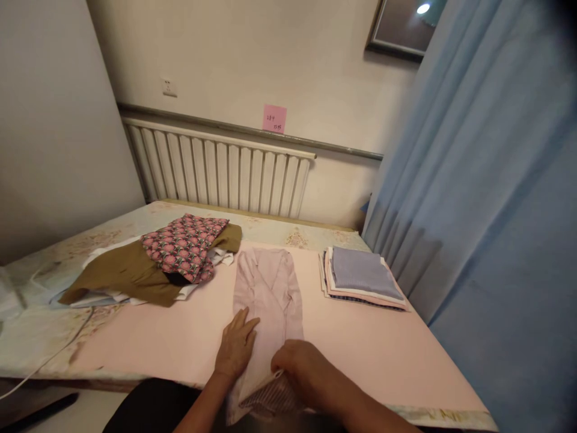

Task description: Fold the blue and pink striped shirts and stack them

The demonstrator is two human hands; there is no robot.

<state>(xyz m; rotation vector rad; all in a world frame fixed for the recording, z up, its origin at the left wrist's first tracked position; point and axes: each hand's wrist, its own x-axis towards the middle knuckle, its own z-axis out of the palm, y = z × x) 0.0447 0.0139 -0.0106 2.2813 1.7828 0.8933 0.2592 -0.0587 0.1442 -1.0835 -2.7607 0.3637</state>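
A pale pink V-neck garment lies lengthwise on the pink mat, its neckline toward the wall and its sides tucked in to a narrow strip. My left hand rests on its left edge with the fingers spread. At the lower right, my right hand has its fingers closed on the garment's hem. The hem there is lifted and turned, so a darker striped underside shows. Part of the lower end is hidden by my right hand and forearm.
A loose heap of clothes, with an olive garment and a floral one, lies left. A folded stack sits right, near a blue curtain. A white cable trails at left; a radiator stands behind.
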